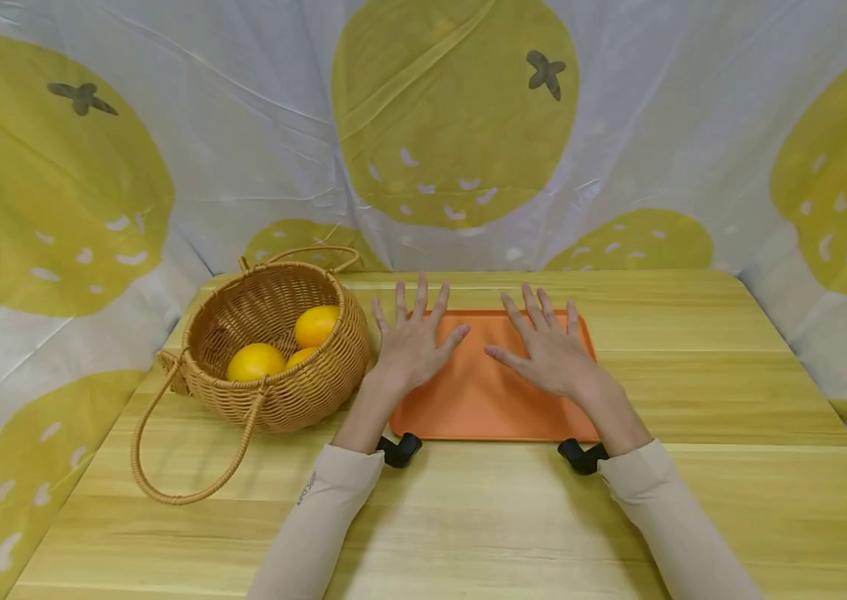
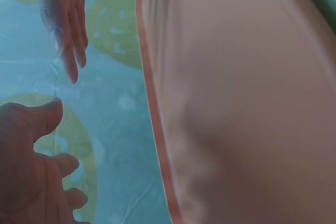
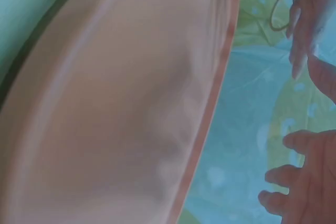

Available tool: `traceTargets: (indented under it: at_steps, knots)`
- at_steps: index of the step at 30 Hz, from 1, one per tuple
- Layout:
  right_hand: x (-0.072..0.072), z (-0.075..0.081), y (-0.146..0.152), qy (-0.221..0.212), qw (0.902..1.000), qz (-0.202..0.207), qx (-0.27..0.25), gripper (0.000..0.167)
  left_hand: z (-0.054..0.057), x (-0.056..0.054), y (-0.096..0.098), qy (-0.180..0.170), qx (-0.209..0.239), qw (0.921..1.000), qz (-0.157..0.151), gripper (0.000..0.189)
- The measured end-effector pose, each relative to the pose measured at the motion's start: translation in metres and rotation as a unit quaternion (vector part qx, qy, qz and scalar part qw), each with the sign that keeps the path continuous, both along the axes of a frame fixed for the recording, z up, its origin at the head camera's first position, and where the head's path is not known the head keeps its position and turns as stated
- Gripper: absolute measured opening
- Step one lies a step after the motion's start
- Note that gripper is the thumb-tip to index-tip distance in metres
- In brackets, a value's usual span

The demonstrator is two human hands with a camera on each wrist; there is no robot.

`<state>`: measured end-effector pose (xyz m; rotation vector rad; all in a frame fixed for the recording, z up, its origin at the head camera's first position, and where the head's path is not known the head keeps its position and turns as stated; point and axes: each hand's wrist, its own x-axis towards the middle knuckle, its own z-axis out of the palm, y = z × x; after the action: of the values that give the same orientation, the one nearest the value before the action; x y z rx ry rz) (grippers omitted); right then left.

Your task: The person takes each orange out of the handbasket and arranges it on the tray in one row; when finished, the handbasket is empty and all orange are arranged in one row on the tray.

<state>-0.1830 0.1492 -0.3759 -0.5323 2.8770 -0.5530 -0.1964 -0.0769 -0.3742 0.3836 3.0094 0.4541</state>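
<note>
An orange rectangular tray (image 1: pixel 494 412) lies on the table in the head view. My left hand (image 1: pixel 410 352) is spread over its left end, fingers straight and pointing away. Across from it, my right hand (image 1: pixel 554 357) spreads over the right end in the same way. Both hold nothing, and the thumbs point at each other. Each wrist view shows the tray's pale-looking surface close up, with fingers reaching past its edge. Left of the left hand stands a round wicker basket (image 1: pixel 303 404). Inside are a yellow-orange fruit (image 1: pixel 254 363), another fruit (image 1: pixel 317 326) and a third, partly hidden by the rim.
One basket handle (image 1: pixel 177 500) flops onto the wooden table (image 1: pixel 483 517) toward the front; the other stands at the back. A fabric backdrop (image 1: pixel 641 125) with yellow fruit prints encloses the table. Small black mounts (image 1: pixel 403 451) sit under both wrists.
</note>
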Motion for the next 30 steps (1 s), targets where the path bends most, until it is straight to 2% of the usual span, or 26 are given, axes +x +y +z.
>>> traceTargets:
  at_steps: [6, 10, 17, 21, 23, 26, 30]
  knots:
    - [0.000, 0.006, 0.014, -0.016, 0.9998, -0.004, -0.007, 0.089, 0.004, 0.002, 0.000, -0.006, -0.008, 0.9999, -0.003, 0.076]
    - [0.001, 0.008, 0.032, -0.055, 0.9983, -0.005, -0.018, 0.088, 0.015, 0.008, -0.004, -0.012, -0.013, 0.9998, -0.010, 0.077]
    - [0.001, -0.001, 0.068, -0.153, 0.9863, 0.007, -0.060, 0.084, 0.049, 0.032, -0.026, -0.012, 0.018, 0.9994, -0.025, 0.077]
    - [-0.004, -0.006, 0.085, -0.190, 0.9795, 0.005, -0.068, 0.082, 0.070, 0.046, -0.040, -0.003, 0.033, 0.9988, -0.037, 0.078]
    - [-0.006, -0.008, 0.091, -0.198, 0.9782, 0.001, -0.063, 0.081, 0.082, 0.054, -0.047, 0.002, 0.037, 0.9988, -0.031, 0.080]
    - [-0.008, -0.012, 0.100, -0.208, 0.9765, 0.002, -0.056, 0.081, 0.100, 0.066, -0.058, 0.014, 0.043, 0.9989, -0.006, 0.080]
    - [-0.010, -0.018, 0.112, -0.217, 0.9745, 0.010, -0.055, 0.081, 0.123, 0.078, -0.076, 0.018, 0.081, 0.9964, 0.021, 0.074]
